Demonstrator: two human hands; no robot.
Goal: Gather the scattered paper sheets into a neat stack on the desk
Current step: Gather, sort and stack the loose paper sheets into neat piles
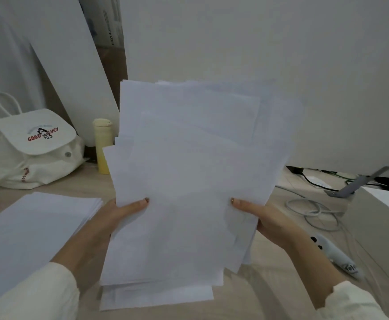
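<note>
Upright, paper sheets (188,176) between left hand (117,215) and right hand (261,218)

I count two hands of mine, the left hand (117,215) and the right hand (265,218), both pinching one uneven bundle of sheets (188,169). How many sheets are in it I cannot tell. Left of the bundle I see one flat paper stack (34,225), one white backpack (34,153) and one yellow bottle (102,146). Right of the bundle I see one coiled cable (313,213), one white pen-shaped device (336,255) and one white box (383,218).
</note>
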